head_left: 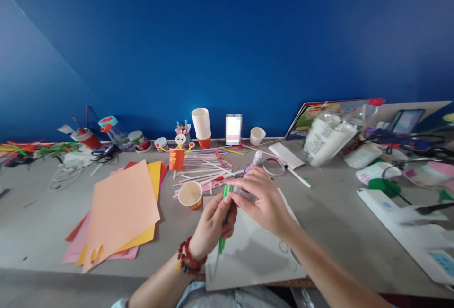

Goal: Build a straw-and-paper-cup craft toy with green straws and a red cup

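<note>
Over the white sheet (248, 246) at the counter's (329, 223) near edge, left hand (212, 225) pinches a slim green item (226, 189) near upright, probably to steady it; right hand (267, 199) has thumb and forefinger at its top, whether pinching, cannot tell. Paper cup (190, 195) just beside, mouth up, presumably for easy reach, contents unclear. Farther back: rabbit figure (180, 140) on red cup (176, 159), white cups (201, 123) stacked, sticks (84, 131) standing in another cup (90, 139).

Dark-red beaded strands (190, 259) with yellow bits circle the left wrist (199, 245); the clothing (227, 297) is light blue.
</note>
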The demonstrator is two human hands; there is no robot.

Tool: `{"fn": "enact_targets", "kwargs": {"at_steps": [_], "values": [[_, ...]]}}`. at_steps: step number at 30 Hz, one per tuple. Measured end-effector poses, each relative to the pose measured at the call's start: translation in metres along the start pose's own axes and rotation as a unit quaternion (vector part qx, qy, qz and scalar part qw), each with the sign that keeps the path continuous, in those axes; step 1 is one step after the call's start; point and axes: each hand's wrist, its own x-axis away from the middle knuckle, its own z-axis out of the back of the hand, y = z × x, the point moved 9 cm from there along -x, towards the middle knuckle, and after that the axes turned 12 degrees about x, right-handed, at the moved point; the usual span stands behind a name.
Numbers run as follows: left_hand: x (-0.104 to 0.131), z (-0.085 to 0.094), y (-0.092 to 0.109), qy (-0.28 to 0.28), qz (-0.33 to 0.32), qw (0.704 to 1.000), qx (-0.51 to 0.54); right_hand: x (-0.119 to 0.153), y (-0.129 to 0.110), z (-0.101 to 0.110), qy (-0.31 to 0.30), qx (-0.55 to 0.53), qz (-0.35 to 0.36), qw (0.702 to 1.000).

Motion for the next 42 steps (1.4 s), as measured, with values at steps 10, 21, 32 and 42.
{"fn": "enact_targets", "kwargs": {"at_steps": [10, 21, 32, 42], "values": [[0.002, 0.002, 0.002, 0.018, -0.003, 1.000, -0.002, -0.001, 0.002, -0.004, -0.033, -0.054, -0.021, 0.998], [-0.001, 0.005, 0.002, 0.059, 0.027, 0.997, 0.045, -0.001, -0.001, -0.003, -0.028, -0.051, -0.007, 0.998], [0.000, 0.015, 0.004, 0.075, 0.007, 0.997, -0.001, -0.001, -0.003, -0.004, -0.060, -0.046, -0.006, 0.997], [-0.001, 0.009, 0.010, 0.060, -0.007, 0.998, 0.021, -0.001, 0.003, -0.007, -0.067, -0.090, -0.019, 0.994]]}}
